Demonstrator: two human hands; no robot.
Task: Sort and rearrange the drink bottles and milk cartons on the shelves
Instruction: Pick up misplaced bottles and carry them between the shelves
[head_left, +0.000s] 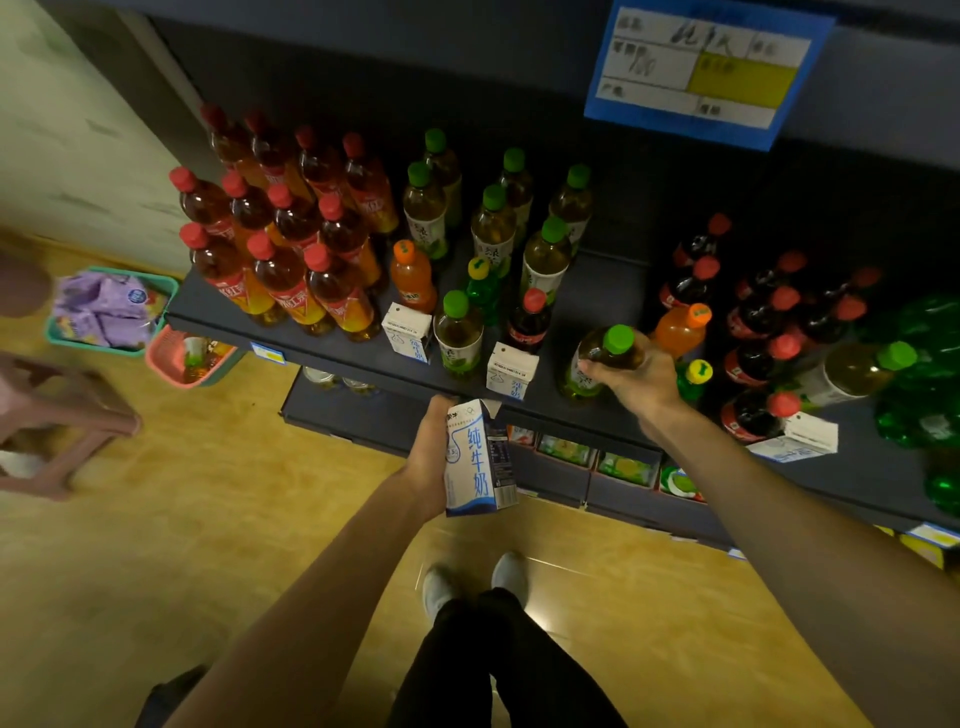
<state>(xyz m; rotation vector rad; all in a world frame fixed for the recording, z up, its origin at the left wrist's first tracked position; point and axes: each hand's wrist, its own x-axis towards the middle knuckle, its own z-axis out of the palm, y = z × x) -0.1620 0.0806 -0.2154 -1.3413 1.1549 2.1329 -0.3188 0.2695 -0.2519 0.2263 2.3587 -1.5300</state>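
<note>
Head | left hand (428, 457) grips milk carton (478, 457) upright | right hand (636, 376) clasps green-capped bottle (597, 358) on shelf (597, 291)

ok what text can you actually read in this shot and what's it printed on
"纯牛奶": milk carton held in the left hand.
Cartons on the shelf: blue print, too small to read.
Red-capped bottles: labels too blurred to read.
Blue sign: writing blurred, unreadable.
Shelf-edge tag: unreadable.

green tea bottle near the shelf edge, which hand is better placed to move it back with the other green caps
Right. The right hand already has its grip on that green tea bottle, while the left hand is busy holding a milk carton below the shelf.
</note>
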